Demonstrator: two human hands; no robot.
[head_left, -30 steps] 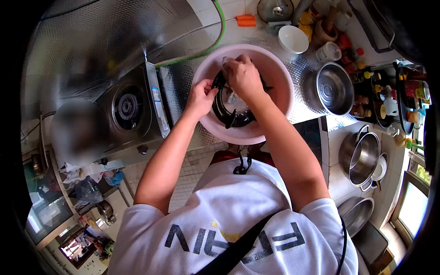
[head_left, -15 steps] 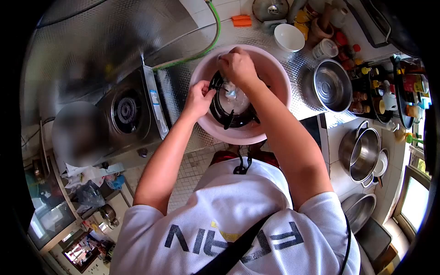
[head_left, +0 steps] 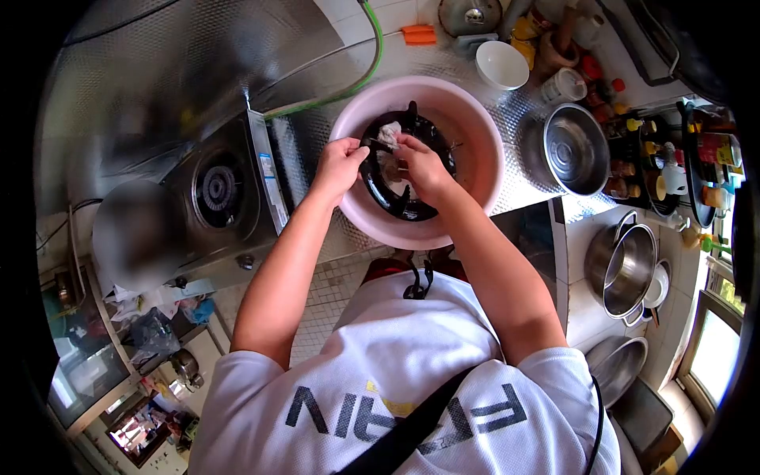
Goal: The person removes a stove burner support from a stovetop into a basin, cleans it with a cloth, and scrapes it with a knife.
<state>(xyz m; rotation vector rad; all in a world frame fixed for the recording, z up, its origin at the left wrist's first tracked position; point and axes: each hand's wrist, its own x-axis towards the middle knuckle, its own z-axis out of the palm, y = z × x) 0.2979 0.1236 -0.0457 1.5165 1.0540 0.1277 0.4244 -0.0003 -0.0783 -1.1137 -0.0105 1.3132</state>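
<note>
The left hand (head_left: 339, 168) has its thumb and fingers nearly closed, pinching the edge of a black ring (head_left: 381, 192) at the ring's ten o'clock, maybe so it won't slide. The right hand (head_left: 423, 170) is bunched over the ring's middle; its fingers are nearly closed on a crumpled, pale rag (head_left: 389, 132), just beside the left fingertips. They sit close, perhaps so both hands work on one spot.

The ring lies inside a pink tub (head_left: 496, 150), whose tall sides could catch drips. The tub sits on the shiny counter (head_left: 443, 62), right before the tummy, easy to reach. Around the tub, a white bowl (head_left: 503, 65) is at one o'clock, a metal bowl (head_left: 575, 149) at three, and a stove (head_left: 219, 188) at nine.
</note>
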